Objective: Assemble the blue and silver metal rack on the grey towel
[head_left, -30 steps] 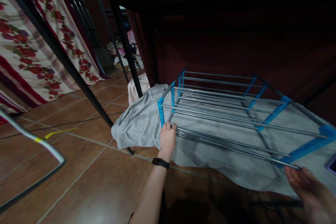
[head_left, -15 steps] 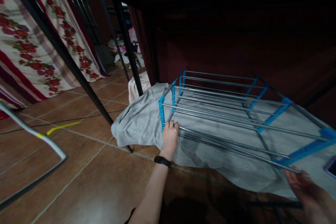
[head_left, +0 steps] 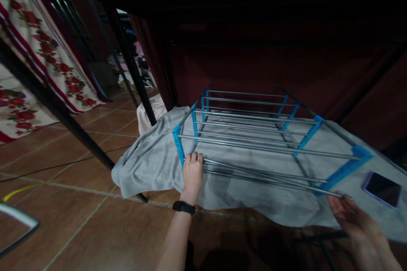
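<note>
A rack of grey metal rods with blue plastic side pieces (head_left: 260, 135) lies on a grey cloth (head_left: 149, 161) spread under a dark bed frame. My left hand (head_left: 192, 173) is closed round the near left end of the lowest rods, beside the blue corner piece (head_left: 178, 144). A black band sits on that wrist. My right hand (head_left: 352, 216) reaches the near right end of the same rods, fingers curled at the rod tips next to the blue right side piece (head_left: 345, 169); whether it grips them is unclear.
A phone (head_left: 381, 188) lies on the cloth at the right. Black bed-frame legs (head_left: 133, 67) stand left of the rack. Flowered fabric (head_left: 47, 51) hangs at the left over the brown tiled floor (head_left: 79, 203). A grey bar (head_left: 19, 224) juts in at the lower left.
My view has swung to the right, so the phone now shows in full. Both hands stay at the near rod ends; the rack has hardly moved on the cloth.
</note>
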Tool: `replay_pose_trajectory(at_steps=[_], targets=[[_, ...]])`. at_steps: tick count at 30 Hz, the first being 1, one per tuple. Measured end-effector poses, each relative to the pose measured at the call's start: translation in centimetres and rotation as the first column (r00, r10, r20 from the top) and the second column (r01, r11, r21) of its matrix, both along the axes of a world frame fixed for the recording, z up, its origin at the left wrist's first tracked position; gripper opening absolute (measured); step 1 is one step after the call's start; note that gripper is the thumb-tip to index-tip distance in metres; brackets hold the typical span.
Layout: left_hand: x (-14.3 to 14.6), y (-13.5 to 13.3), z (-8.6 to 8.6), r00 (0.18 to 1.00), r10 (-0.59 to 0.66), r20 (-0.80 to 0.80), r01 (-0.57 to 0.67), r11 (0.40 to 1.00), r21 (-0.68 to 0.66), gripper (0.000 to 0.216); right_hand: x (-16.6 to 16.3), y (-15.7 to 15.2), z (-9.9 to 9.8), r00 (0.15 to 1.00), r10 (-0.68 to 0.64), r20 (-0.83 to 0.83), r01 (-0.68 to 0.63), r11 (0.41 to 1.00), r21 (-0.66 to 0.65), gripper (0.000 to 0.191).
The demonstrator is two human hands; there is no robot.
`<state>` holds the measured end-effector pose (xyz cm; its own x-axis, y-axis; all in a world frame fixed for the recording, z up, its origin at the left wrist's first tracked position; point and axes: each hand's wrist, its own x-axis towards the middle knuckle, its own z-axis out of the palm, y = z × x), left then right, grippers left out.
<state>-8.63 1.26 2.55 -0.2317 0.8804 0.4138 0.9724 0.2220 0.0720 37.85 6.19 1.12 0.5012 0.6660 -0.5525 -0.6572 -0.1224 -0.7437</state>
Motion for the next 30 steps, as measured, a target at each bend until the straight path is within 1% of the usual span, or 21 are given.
replay_pose_trajectory(at_steps=[2,5,9,11,13,16,19,25,30], targets=[[-0.2,0.2,0.2,1.000,-0.002,-0.027,0.002,1.000,0.003,0.038,1.1,0.8,-1.4,0.994,-0.015,-0.112,0.019,0.999,0.039,0.019],[-0.4,0.2,0.4,0.997,-0.003,-0.077,0.003,1.000,0.005,0.038,1.7,1.4,-2.7,0.995,0.014,-0.102,-0.003,0.994,0.111,0.015],[-0.8,0.0,0.5,0.991,-0.003,-0.131,0.003,1.000,-0.001,0.038,0.6,1.4,-2.6,0.999,0.003,-0.046,0.009,0.968,0.250,0.014],[-1.2,0.0,0.4,0.990,0.007,-0.138,-0.005,1.000,0.014,0.038,0.0,1.4,-2.3,1.000,0.010,0.001,-0.010,0.935,0.355,0.015],[-1.6,0.0,0.1,0.990,0.000,-0.144,0.005,0.999,0.035,0.037,-0.5,1.5,-2.1,1.000,-0.010,0.024,0.000,0.918,0.398,0.017],[-1.9,-0.1,-0.2,0.990,-0.009,-0.137,0.019,0.997,0.069,0.037,-0.7,1.6,-2.1,0.999,-0.028,0.037,0.010,0.909,0.418,0.020],[-1.9,-0.3,-0.2,0.992,-0.015,-0.123,0.025,0.996,0.087,0.038,-0.7,1.4,-2.0,0.999,-0.015,0.047,-0.006,0.903,0.430,0.022],[-2.2,-0.6,0.0,0.994,-0.045,-0.095,0.057,0.990,0.128,0.045,-1.2,1.3,-0.8,0.997,-0.006,0.081,-0.033,0.884,0.467,0.026],[-3.3,-0.5,-0.5,0.994,-0.088,-0.062,0.098,0.979,0.177,0.049,-1.5,1.5,-0.5,0.998,-0.004,0.062,-0.026,0.882,0.471,0.026]])
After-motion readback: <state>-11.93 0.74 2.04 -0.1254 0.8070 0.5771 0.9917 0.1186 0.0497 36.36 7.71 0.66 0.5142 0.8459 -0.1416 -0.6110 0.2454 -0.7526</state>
